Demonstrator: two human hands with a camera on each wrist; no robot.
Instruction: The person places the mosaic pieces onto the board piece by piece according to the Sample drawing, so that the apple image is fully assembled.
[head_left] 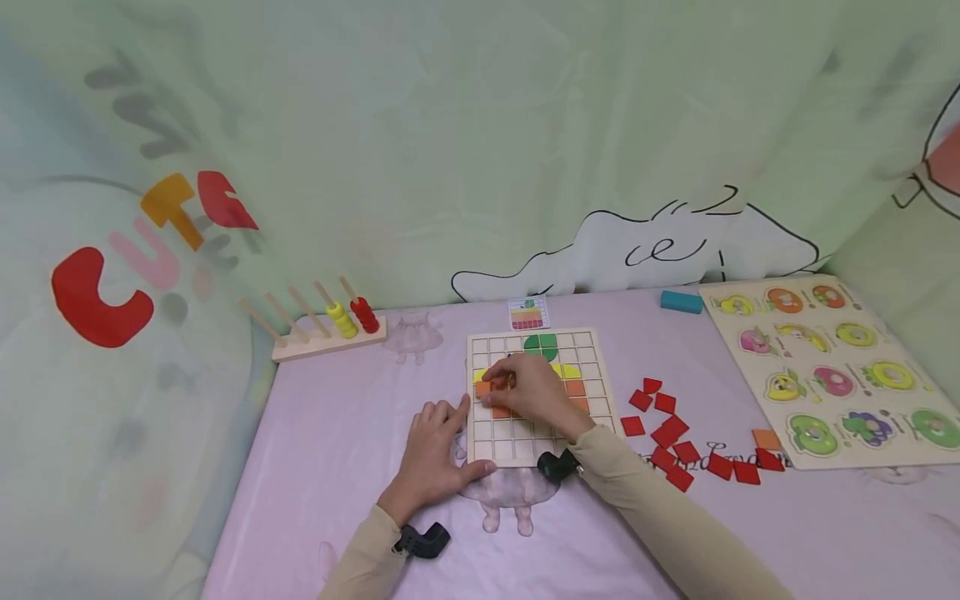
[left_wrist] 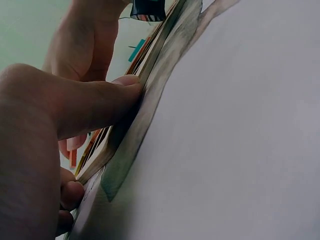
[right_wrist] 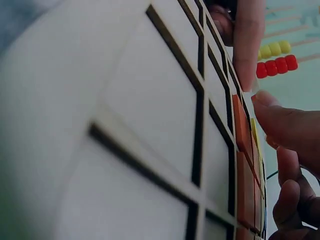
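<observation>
A wooden grid board [head_left: 510,450] lies on the table, with orange tiles [head_left: 576,388], yellow pieces [head_left: 570,371] and green pieces [head_left: 542,343] in its squares. My left hand [head_left: 435,454] grips the board's near left corner, thumb at the front edge and fingers along the left side. Over the board's left part, my right hand [head_left: 528,387] pinches a small orange tile [left_wrist: 73,159] between thumb and fingertips; the fingers hide most of it. In the right wrist view, the right thumb [right_wrist: 285,120] is close to the row of orange tiles [right_wrist: 242,130].
Loose red tiles [head_left: 671,429] and one orange tile [head_left: 767,439] lie right of the board. A pattern card [head_left: 528,313] is behind it. A peg stand with beads [head_left: 330,337] stands far left; a teal block [head_left: 681,302] and a fruit puzzle board [head_left: 832,375] are at the right.
</observation>
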